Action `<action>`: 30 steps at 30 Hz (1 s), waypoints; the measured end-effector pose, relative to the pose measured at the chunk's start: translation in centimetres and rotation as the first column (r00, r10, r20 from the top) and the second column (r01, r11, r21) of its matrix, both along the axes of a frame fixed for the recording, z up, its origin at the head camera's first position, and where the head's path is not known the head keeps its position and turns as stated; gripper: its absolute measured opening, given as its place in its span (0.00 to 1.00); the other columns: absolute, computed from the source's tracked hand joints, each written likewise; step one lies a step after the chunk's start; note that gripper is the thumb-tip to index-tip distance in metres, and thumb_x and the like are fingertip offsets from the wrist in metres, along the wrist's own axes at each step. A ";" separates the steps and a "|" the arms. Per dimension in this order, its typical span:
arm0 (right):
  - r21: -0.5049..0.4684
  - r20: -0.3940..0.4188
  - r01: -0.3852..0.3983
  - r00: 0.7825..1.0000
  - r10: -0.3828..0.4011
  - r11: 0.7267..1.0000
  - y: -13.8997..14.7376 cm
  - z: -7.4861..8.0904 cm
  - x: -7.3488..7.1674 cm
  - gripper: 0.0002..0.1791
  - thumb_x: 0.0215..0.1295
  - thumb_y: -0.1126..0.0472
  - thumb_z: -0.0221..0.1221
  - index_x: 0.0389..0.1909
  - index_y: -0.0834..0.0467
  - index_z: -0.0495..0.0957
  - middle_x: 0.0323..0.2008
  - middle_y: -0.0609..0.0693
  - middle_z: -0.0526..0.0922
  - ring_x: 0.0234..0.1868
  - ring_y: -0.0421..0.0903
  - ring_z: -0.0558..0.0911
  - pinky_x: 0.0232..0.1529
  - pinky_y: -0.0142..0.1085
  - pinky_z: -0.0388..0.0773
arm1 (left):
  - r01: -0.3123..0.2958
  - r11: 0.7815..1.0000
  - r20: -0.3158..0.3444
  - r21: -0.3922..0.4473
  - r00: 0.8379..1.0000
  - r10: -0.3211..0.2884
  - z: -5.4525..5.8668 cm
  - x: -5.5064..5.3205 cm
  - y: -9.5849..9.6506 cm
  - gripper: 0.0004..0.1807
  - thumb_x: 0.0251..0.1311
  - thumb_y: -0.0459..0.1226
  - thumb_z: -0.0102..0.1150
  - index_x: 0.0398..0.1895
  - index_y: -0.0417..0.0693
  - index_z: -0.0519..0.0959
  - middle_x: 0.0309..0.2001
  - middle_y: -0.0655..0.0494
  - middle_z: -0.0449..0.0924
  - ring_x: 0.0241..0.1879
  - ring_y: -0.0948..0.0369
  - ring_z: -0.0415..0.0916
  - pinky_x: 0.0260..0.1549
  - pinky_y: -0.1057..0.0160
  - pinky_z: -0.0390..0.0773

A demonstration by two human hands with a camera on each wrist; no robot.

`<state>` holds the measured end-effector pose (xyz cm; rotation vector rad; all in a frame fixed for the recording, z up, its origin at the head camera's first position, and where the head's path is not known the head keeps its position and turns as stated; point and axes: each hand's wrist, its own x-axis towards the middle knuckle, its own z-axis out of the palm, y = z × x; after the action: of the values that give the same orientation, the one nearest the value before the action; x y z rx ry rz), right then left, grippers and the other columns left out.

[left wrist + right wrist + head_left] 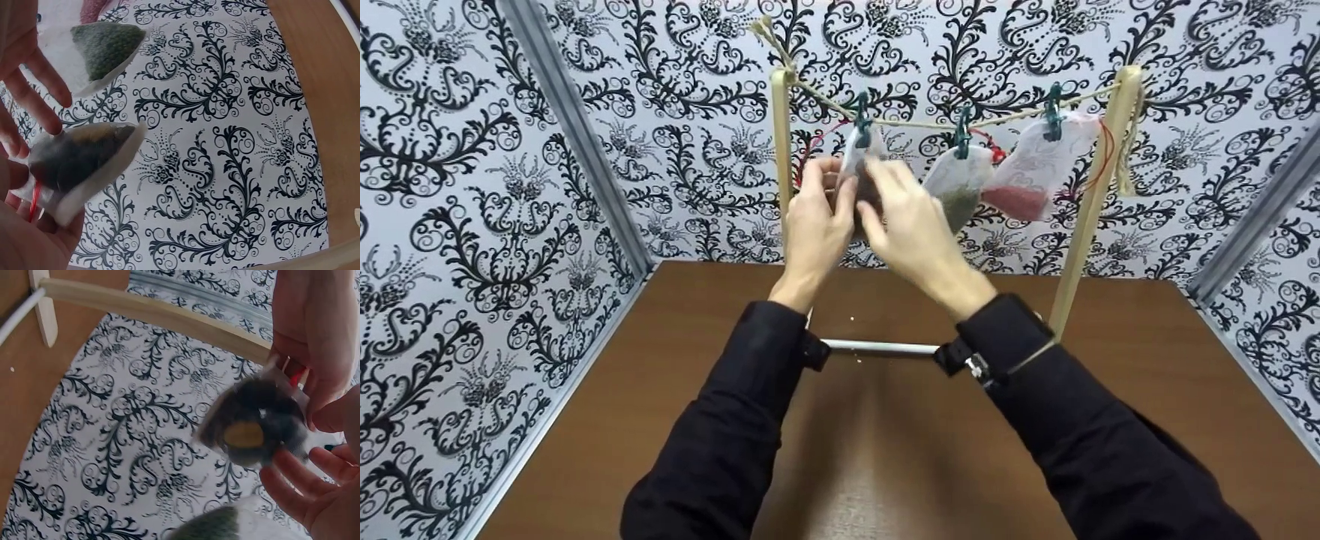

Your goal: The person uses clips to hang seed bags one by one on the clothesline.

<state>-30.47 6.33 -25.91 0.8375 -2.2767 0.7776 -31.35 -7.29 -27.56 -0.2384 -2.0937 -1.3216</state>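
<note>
A small white see-through pouch [855,154] with dark pieces in its lower part hangs from a green clothespin [862,120] on a string. My left hand [817,229] holds this pouch by its left edge, between thumb and fingers. From the other side my right hand [915,221] touches it with fairly straight fingertips. One yellowish piece shows among the dark ones in the pouch [244,433] in the right wrist view. A red cord [35,199] runs beside the left fingers.
Right of my hands hang a pouch with green contents [960,202] and one with pink contents [1020,199], each on a clothespin. Wooden posts [1084,247] hold up the string [915,122], and a white rod [881,346] spans the frame low down over the brown table [675,360].
</note>
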 end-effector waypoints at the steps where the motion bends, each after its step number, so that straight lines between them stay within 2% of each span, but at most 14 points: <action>1: 0.007 -0.016 -0.005 1.000 0.005 1.000 0.0 -0.5 0.0 0.34 0.71 0.65 0.57 0.75 0.66 0.61 0.63 0.63 0.77 0.59 0.59 0.82 0.64 0.48 0.81 | 0.004 1.000 -0.002 0.004 1.000 -0.004 -0.2 0.0 -0.1 0.14 0.74 0.41 0.56 0.57 0.47 0.74 0.48 0.49 0.89 0.43 0.57 0.87 0.43 0.62 0.86; 4: 0.026 -0.071 -0.006 0.997 0.008 1.000 -0.2 -1.7 -0.1 0.32 0.69 0.66 0.57 0.73 0.67 0.65 0.67 0.63 0.74 0.64 0.60 0.78 0.72 0.48 0.73 | 0.036 0.999 -0.011 0.031 0.999 -0.036 -1.0 -0.1 -0.2 0.15 0.74 0.40 0.57 0.58 0.45 0.74 0.48 0.47 0.89 0.44 0.57 0.87 0.43 0.62 0.86; 11: 0.008 -0.166 -0.012 0.986 0.013 1.000 -0.2 -3.9 -0.2 0.33 0.66 0.67 0.60 0.72 0.70 0.66 0.74 0.66 0.66 0.71 0.63 0.70 0.77 0.50 0.65 | 0.080 0.995 -0.053 0.057 0.996 -0.077 -2.5 0.0 -0.4 0.15 0.74 0.40 0.56 0.58 0.44 0.74 0.48 0.48 0.88 0.43 0.58 0.87 0.44 0.64 0.85; 17: -0.069 -0.131 -0.043 0.991 0.034 0.997 -0.5 -5.5 0.1 0.36 0.65 0.69 0.62 0.74 0.67 0.64 0.77 0.71 0.56 0.78 0.67 0.61 0.80 0.52 0.58 | 0.143 0.985 -0.095 0.098 0.986 -0.133 -3.9 0.1 -0.8 0.15 0.75 0.37 0.54 0.59 0.41 0.74 0.48 0.45 0.86 0.42 0.56 0.86 0.43 0.63 0.86; 21: -0.084 -0.092 -0.049 0.995 0.042 0.995 -0.9 -6.6 0.7 0.38 0.65 0.69 0.61 0.75 0.67 0.61 0.78 0.71 0.54 0.79 0.67 0.59 0.80 0.52 0.58 | 0.187 0.973 -0.101 0.134 0.979 -0.175 -4.8 0.2 -1.0 0.15 0.76 0.35 0.51 0.60 0.39 0.74 0.50 0.42 0.85 0.45 0.50 0.86 0.46 0.58 0.87; 24: -0.094 -0.081 -0.050 0.996 0.043 0.994 -1.1 -7.3 1.0 0.38 0.65 0.69 0.61 0.75 0.69 0.60 0.78 0.70 0.55 0.79 0.65 0.60 0.80 0.51 0.59 | 0.206 0.968 -0.097 0.142 0.976 -0.193 -5.4 0.2 -1.0 0.16 0.77 0.35 0.50 0.62 0.38 0.74 0.53 0.41 0.85 0.46 0.50 0.85 0.48 0.57 0.86; 27: -0.104 -0.081 -0.046 0.996 0.038 0.994 -1.2 -7.8 1.1 0.38 0.64 0.69 0.61 0.75 0.70 0.60 0.78 0.68 0.57 0.79 0.64 0.61 0.81 0.51 0.58 | 0.197 0.971 -0.097 0.134 0.978 -0.185 -6.0 0.3 -0.9 0.16 0.76 0.34 0.50 0.62 0.39 0.74 0.54 0.43 0.85 0.44 0.53 0.84 0.46 0.57 0.85; 30: -0.103 -0.086 -0.045 0.996 0.036 0.994 -1.2 -8.2 1.2 0.38 0.64 0.69 0.61 0.75 0.70 0.60 0.79 0.67 0.57 0.79 0.63 0.62 0.81 0.51 0.58 | 0.164 0.981 -0.102 0.108 0.983 -0.153 -6.3 0.5 -0.9 0.15 0.76 0.34 0.51 0.61 0.39 0.75 0.53 0.44 0.86 0.42 0.56 0.83 0.44 0.59 0.84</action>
<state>-29.29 5.14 -34.08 0.8540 -2.1314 0.8560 -30.80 -8.17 -33.91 -0.4165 -1.9458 -1.4913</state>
